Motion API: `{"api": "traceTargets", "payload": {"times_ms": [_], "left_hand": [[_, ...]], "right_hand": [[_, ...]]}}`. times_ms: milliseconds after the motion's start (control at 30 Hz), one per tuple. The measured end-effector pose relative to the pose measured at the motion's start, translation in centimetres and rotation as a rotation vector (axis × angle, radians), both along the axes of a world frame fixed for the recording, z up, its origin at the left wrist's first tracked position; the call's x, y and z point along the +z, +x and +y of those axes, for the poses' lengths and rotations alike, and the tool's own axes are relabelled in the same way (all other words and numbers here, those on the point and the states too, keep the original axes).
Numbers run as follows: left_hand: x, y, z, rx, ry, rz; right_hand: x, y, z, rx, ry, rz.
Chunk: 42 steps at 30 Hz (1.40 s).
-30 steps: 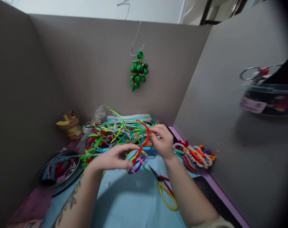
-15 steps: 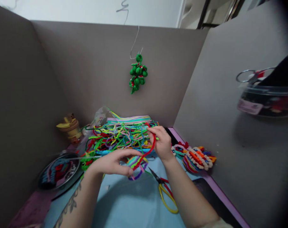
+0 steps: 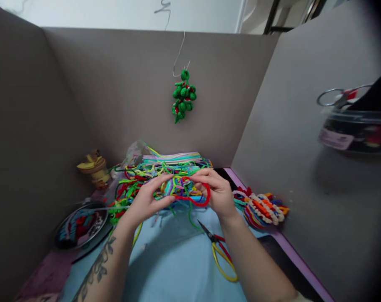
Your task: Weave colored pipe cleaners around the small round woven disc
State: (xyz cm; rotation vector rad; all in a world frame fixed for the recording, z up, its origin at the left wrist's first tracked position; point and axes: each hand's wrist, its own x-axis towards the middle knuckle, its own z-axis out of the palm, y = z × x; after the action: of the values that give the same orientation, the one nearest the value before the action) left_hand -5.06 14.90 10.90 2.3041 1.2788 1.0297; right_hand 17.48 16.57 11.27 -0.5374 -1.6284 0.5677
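Between my hands is a small multicoloured piece made of fuzzy pipe cleaners (image 3: 169,188), with purple, yellow and green strands. My left hand (image 3: 148,199) grips its left side between thumb and fingers. A red pipe cleaner (image 3: 206,200) runs from my left thumb along the lower edge and loops back at the right. My right hand (image 3: 216,191) pinches the end of that red strand by the piece's upper right; the fingertips are partly hidden. Scissors (image 3: 221,253) with one yellow and one red handle lie below my right hand on the blue surface.
Behind the hands lies a heap of tangled pipe cleaners (image 3: 132,184), with a straight bundle (image 3: 174,157) at the back. A striped pipe-cleaner ball (image 3: 263,211) sits right, a round dish (image 3: 82,224) left. A green ornament (image 3: 184,96) hangs from the grey panel (image 3: 121,84).
My hands have raised the piece slightly. My right hand has come down and closer to it, so the red pipe cleaner, earlier stretched upward, now curves in a loop.
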Motion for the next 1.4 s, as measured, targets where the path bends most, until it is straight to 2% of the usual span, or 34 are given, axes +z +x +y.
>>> {"api": "traceTargets", "payload": {"times_ms": [200,433,533,633,867,1000,1133,1267,1400], "left_hand": [[-0.1,0.5,0.0,-0.031,0.055,0.016],[-0.4,0.5,-0.3,-0.049,0.177,0.16],[-0.7,0.6,-0.1,-0.05,0.263,0.212],[-1.1,0.6,0.1,-0.045,0.306,0.229],[-1.3,0.8,0.4,-0.081,0.161,0.173],[-1.4,0.9,0.5,-0.023,0.054,0.062],[-1.4,1.1,0.6,0.02,-0.014,-0.002],[-1.3,1.1,0.6,0.015,-0.052,-0.045],[-1.2,1.1,0.7,-0.009,-0.089,-0.093]], "right_hand": [[-0.4,-0.9,-0.1,0.043,-0.093,-0.047],[-0.8,-2.3,-0.1,0.013,-0.382,0.077],[-0.6,-2.5,-0.4,-0.013,-0.407,0.083],[-0.2,-2.4,-0.8,-0.016,-0.394,-0.057],[-0.9,-1.6,-0.3,0.024,-0.341,-0.349],[-1.0,-1.2,-0.3,0.152,-0.259,-0.468],[-0.4,-1.5,-0.8,0.163,-0.259,-0.463],[-0.3,-2.0,-0.9,0.165,-0.31,-0.42],[-0.5,-1.7,-0.3,0.18,-0.276,-0.382]]}}
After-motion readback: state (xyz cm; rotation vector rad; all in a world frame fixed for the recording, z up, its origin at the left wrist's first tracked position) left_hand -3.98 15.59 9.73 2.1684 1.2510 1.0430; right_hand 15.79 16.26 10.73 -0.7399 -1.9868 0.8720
